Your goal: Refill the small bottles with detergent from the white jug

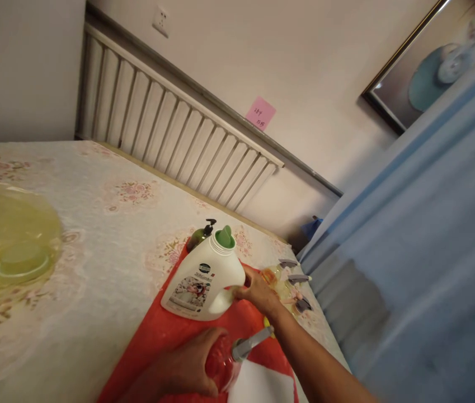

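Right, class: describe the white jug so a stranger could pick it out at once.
Find the red mat on the flowered tablecloth. On it stands the white jug, with the right hand on its handle. Unlike the dark pump bottle behind it and the spray bottles beside it, it has a green spout and a picture label.

A white detergent jug (203,280) with a green spout stands tilted on a red cloth, gripped at its handle. At its 5 o'clock, a red spray bottle (222,364) with a grey nozzle is held upright.
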Available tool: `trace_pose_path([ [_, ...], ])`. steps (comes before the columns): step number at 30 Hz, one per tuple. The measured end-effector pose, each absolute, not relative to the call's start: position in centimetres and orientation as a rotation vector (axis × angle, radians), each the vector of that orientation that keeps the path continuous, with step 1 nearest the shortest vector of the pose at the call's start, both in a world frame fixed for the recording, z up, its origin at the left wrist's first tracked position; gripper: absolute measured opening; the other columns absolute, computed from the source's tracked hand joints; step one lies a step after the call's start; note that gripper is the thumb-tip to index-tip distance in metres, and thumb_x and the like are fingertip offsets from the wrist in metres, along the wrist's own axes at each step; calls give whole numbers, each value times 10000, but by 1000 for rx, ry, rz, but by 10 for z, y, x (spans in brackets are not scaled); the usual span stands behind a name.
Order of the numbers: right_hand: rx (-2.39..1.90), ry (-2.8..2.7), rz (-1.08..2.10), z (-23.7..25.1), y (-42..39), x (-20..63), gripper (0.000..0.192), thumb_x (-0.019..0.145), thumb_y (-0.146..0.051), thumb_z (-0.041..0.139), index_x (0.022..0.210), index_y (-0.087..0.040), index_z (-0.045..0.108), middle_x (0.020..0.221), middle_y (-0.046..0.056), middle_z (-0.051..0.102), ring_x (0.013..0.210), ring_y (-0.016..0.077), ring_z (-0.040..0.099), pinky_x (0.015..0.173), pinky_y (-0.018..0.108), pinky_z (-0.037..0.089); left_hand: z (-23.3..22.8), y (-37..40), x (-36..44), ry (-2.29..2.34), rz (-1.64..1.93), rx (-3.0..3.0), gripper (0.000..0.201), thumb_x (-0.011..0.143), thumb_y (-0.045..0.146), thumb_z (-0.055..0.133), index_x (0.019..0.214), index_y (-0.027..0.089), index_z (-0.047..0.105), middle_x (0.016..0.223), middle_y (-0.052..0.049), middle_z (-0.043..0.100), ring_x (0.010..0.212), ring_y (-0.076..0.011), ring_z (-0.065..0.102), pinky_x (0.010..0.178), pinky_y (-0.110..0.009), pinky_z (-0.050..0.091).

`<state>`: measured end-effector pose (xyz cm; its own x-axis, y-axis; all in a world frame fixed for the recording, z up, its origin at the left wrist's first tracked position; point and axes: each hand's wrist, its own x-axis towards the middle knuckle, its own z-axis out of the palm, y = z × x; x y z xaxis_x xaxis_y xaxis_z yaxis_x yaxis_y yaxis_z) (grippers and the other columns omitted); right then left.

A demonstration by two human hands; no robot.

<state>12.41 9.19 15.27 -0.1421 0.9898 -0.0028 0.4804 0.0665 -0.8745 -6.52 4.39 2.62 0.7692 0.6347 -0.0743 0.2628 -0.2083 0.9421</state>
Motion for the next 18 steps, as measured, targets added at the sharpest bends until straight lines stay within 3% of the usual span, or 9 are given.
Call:
trace_pose_path([
  [3,-1479,-1523,1007,145,76,142,510,555,-183,681,1063,-205,639,1033,42,699,962,240,651,702,319,566,25,44,-65,686,419,1780,945,525,293,799,1400,316,441,1468,-17,511,1355,-319,456,1104,-365,399],
  [6,-1600,-1270,935,126,48,159,452,572,-269,722,1008,-189,633,918,55,691,829,241,669,599,323,546,25,43,-65,669,443,1765,954,532,272,789,1416,308,431,1474,-19,510,1352,-323,460,1095,-380,402],
  [11,-1603,-1175,971,93,-12,168,252,718,-340,707,914,-187,659,767,26,683,649,169,636,592,287,506,27,41,-67,658,471,1760,951,539,262,783,1425,271,435,1442,-33,544,1314,-326,500,1067,-375,427],
  [13,-1586,-1174,976,84,-31,166,197,786,-365,674,847,-179,658,758,38,685,661,161,624,616,284,504,27,41,-67,656,471,1762,941,550,273,782,1425,269,436,1442,-29,544,1329,-319,488,1077,-364,417],
  [18,-1607,-1148,848,73,-59,147,225,721,-299,729,908,-189,666,739,7,637,631,157,582,571,267,470,25,43,-66,662,467,1765,925,564,232,742,1431,271,422,1479,-21,507,1365,-298,452,1099,-349,395],
])
